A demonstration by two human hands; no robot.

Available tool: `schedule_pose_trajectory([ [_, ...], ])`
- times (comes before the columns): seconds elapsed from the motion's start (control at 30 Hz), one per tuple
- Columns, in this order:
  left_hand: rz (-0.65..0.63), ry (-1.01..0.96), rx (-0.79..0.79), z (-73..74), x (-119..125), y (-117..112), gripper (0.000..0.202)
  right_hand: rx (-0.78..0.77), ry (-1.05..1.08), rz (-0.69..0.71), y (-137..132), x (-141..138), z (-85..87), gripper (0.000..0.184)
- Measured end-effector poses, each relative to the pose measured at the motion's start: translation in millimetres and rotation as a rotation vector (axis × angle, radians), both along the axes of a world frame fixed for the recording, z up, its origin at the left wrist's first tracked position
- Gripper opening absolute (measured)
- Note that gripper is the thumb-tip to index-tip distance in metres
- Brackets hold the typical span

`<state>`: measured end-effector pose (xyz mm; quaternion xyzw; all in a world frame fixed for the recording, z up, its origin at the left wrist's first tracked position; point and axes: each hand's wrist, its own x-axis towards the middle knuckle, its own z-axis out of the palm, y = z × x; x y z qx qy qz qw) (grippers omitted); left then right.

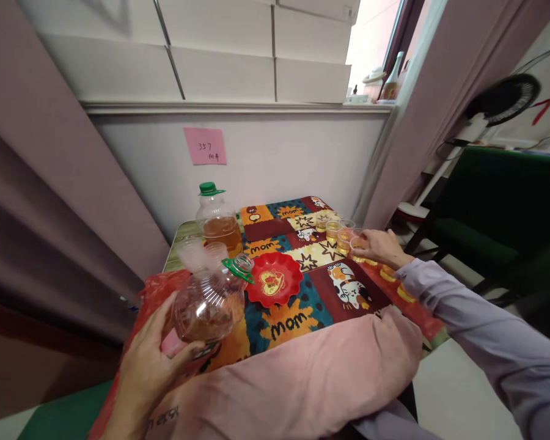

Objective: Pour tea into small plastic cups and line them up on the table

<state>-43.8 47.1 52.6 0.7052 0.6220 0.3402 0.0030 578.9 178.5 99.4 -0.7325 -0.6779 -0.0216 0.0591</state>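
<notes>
Plastic bottle (206,308) in left grip (149,360), cup (357,257) seemingly right-held

White boxes (220,76) stand stacked on the far sill (238,109), above a pink note (205,146) on the wall (293,159). At right, a fan (504,101) stands beside a dark green chair (508,195); at left hangs a curtain (32,134).

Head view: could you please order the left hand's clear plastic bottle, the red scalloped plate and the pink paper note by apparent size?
Largest: held clear plastic bottle
Middle: red scalloped plate
Smallest: pink paper note
</notes>
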Motion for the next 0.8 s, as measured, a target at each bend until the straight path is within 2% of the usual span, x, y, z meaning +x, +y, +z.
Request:
schedule_pose_trajectory([
  [0.17,0.020,-0.062,-0.026,2.5,0,-1,0.106,0.034,-0.014,0.028,2,8,-18.6,0.054],
  [0.33,0.036,-0.087,-0.020,2.4,-3,-1,0.110,-0.003,-0.050,-0.031,4,5,-31.4,0.056],
  [0.53,0.052,-0.088,-0.022,-1.5,-5,-4,0.114,-0.036,-0.041,-0.088,3,0,-30.8,0.056],
  [0.8,0.042,-0.084,-0.031,0.5,-4,-5,0.113,-0.070,-0.065,-0.104,8,4,-29.7,0.058],
])
